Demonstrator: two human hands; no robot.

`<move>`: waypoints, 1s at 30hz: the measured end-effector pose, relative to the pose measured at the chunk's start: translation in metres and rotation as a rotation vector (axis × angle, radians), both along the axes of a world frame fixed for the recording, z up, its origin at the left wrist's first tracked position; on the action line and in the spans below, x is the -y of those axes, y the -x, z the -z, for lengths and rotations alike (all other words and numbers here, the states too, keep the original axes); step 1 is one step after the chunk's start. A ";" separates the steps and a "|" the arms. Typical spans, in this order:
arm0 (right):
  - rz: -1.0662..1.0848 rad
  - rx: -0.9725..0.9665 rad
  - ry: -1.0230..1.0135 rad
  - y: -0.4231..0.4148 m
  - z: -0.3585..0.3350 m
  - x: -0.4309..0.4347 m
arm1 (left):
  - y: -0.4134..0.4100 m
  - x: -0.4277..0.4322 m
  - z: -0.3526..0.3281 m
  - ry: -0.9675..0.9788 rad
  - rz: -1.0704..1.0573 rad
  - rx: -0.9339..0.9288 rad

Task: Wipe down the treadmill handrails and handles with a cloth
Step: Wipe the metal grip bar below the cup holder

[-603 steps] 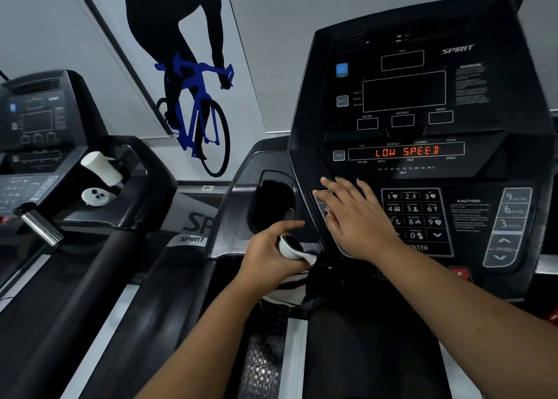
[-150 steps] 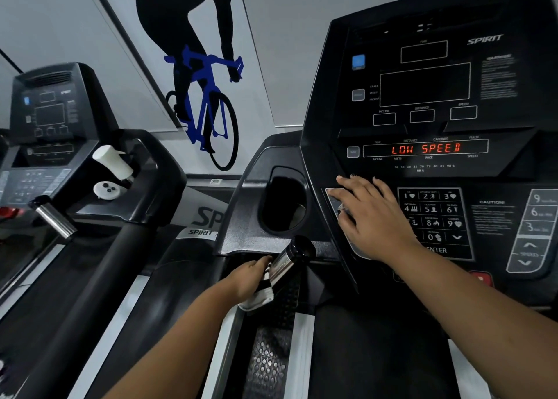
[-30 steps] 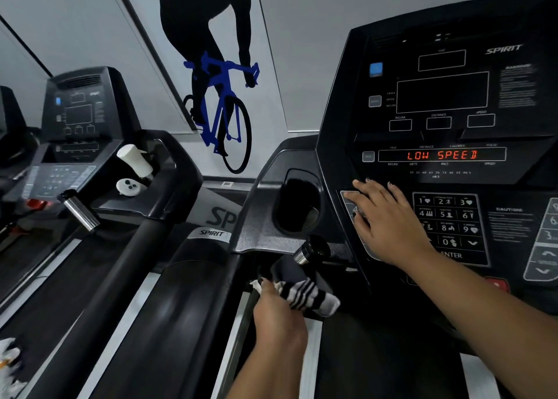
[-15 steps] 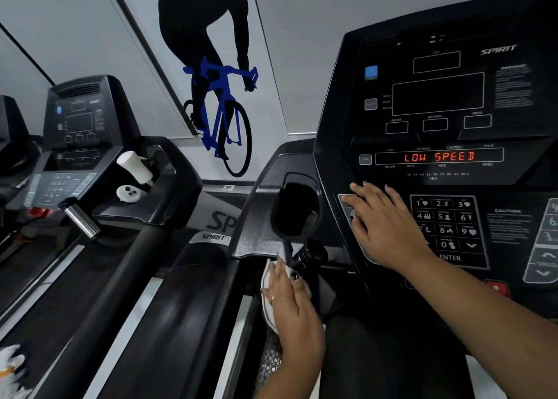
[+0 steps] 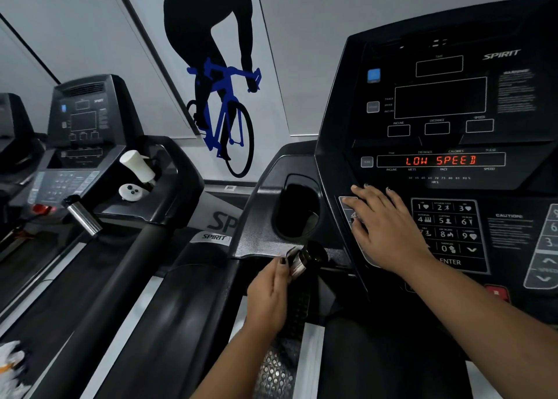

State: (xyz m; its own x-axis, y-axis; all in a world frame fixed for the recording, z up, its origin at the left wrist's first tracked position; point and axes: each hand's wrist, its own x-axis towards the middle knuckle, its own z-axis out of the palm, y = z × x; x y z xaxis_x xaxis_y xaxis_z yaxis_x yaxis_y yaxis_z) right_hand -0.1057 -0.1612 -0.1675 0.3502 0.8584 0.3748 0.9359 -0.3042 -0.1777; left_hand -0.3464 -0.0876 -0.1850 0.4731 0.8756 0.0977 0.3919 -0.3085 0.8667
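Two hands: the right hand (image 5: 389, 232) is lying flat on the keypad (image 5: 447, 226); the left hand (image 5: 268, 296) is touching the handle (image 5: 314, 255), grip unclear. The cup holder (image 5: 297, 208) is sitting in shadow.

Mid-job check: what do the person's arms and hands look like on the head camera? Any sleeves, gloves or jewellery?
The left forearm and right forearm are bare to the frame edge, with no sleeves or gloves. The left hand has dark polish on the one nail that shows. The right hand has nails reaching just past the fingertips, their colour unclear. No watch or bracelet shows at either wrist.
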 end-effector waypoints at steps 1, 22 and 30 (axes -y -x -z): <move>0.001 0.004 0.000 0.000 0.000 0.000 | 0.005 -0.003 0.005 0.043 -0.038 -0.002; 0.006 -0.005 0.024 0.000 -0.001 0.000 | -0.004 0.021 -0.056 -0.105 0.463 -0.199; -0.001 0.004 0.007 0.001 -0.002 0.000 | 0.002 -0.001 -0.019 -0.260 0.373 -0.315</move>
